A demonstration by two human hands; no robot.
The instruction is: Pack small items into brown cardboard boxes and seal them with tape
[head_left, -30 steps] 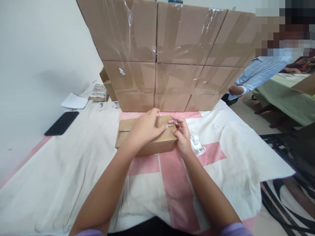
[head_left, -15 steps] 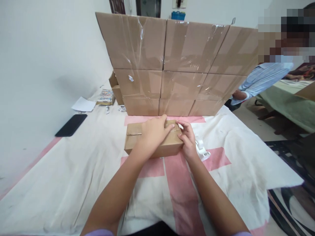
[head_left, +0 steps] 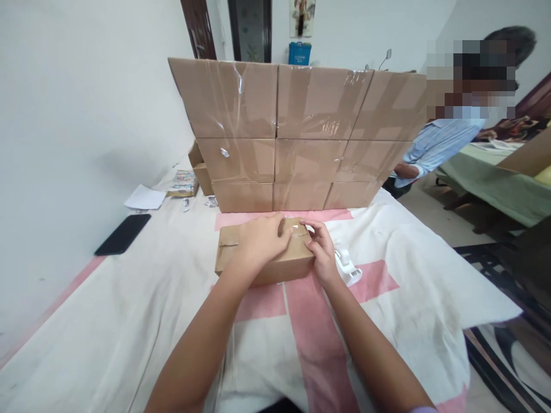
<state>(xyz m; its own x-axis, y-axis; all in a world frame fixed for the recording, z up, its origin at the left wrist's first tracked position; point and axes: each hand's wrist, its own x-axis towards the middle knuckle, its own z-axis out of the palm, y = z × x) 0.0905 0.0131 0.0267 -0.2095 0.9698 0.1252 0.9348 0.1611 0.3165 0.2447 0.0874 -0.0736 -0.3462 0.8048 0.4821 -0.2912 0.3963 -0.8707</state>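
A small brown cardboard box lies on the cloth in front of me, its top flaps closed, with a slit showing near its left end. My left hand rests across the top, holding it, the fingers reaching toward the far edge and the thumb pointing right. At the right end, my right hand grips the corner, fingertips on the upper edge and thumb against the near side. A small shiny patch, apparently clear tape, shows on top between the hands. Just right of my right hand sits a white tape dispenser, partly hidden.
Behind stands a wall of stacked, taped cardboard boxes. On the left lie a black phone-like slab, white paper and a printed packet. A person in a light blue shirt stands beyond the cloth's right edge.
My view has tilted up a little, so the scene sits lower in the picture. Both hands stay on the box; my left thumb has shifted slightly back from the right end.
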